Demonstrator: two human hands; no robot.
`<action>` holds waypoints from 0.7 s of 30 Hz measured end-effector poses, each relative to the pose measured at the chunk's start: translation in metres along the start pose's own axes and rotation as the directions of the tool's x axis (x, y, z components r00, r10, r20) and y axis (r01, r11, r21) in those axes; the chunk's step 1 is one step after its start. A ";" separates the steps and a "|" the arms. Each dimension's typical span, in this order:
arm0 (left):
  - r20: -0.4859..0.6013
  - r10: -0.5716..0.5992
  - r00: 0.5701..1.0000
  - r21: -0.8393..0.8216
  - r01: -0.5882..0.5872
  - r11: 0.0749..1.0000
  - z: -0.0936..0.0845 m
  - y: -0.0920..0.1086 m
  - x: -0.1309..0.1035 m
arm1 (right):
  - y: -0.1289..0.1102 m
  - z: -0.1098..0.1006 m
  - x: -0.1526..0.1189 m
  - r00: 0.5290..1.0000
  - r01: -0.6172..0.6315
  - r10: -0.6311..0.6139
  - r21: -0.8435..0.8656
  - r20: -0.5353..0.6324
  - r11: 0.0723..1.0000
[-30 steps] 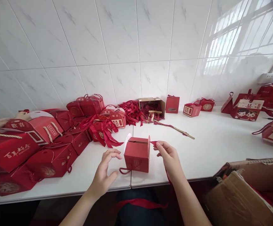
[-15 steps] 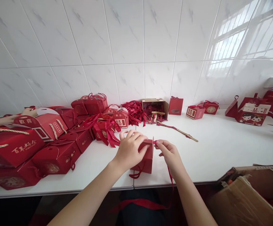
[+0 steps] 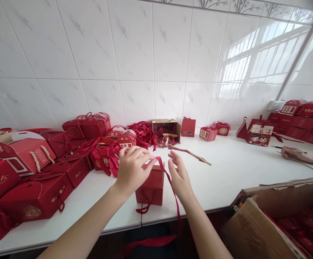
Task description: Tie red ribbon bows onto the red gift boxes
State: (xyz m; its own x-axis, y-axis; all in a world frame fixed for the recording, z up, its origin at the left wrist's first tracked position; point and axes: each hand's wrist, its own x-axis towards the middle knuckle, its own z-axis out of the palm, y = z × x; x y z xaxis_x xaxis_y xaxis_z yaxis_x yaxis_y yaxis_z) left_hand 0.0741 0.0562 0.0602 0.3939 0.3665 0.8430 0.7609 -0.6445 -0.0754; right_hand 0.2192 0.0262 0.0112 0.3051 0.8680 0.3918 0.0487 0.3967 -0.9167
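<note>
A small red gift box (image 3: 153,185) stands upright on the white table in front of me, a dark red cord loop at its lower front. My left hand (image 3: 135,167) reaches over its top, thumb and fingers pinching a red ribbon (image 3: 175,190) there. From that pinch the ribbon arcs over the box's right edge and hangs past the table edge, down over my lap. My right hand (image 3: 179,175) is just right of the box with its fingers apart, close to the ribbon but holding nothing.
Finished-looking red boxes (image 3: 37,194) crowd the left. At the wall lie a ribbon heap (image 3: 141,133) and an open carton (image 3: 156,126) of scraps. A large cardboard box (image 3: 256,226) stands front right. Another person's hand (image 3: 288,153) holds a pen at the right.
The ribbon end has passed from my right hand to my left at the box top. My right hand has let go and opened. The view has turned right.
</note>
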 end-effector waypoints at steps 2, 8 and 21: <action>-0.035 -0.008 0.999 -0.008 0.008 1.000 -0.007 0.001 0.006 | -0.015 0.004 0.002 0.996 -0.014 0.006 0.085 0.086 0.996; -0.079 -0.081 0.994 -0.059 0.076 0.995 -0.019 0.001 0.003 | -0.045 0.009 0.006 0.977 -0.054 0.019 0.159 0.214 0.986; 0.192 -0.332 0.924 -0.040 0.346 0.938 -0.021 -0.016 -0.008 | -0.083 -0.029 -0.014 0.982 0.160 -0.154 -0.057 0.106 0.985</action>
State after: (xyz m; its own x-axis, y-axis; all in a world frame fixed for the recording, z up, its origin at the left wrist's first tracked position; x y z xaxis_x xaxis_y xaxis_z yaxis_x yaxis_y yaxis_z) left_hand 0.0480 0.0500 0.0657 0.2099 0.6811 0.7014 0.8287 -0.5046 0.2420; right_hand 0.2389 -0.0272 0.0794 0.1912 0.8235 0.5341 0.1509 0.5130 -0.8450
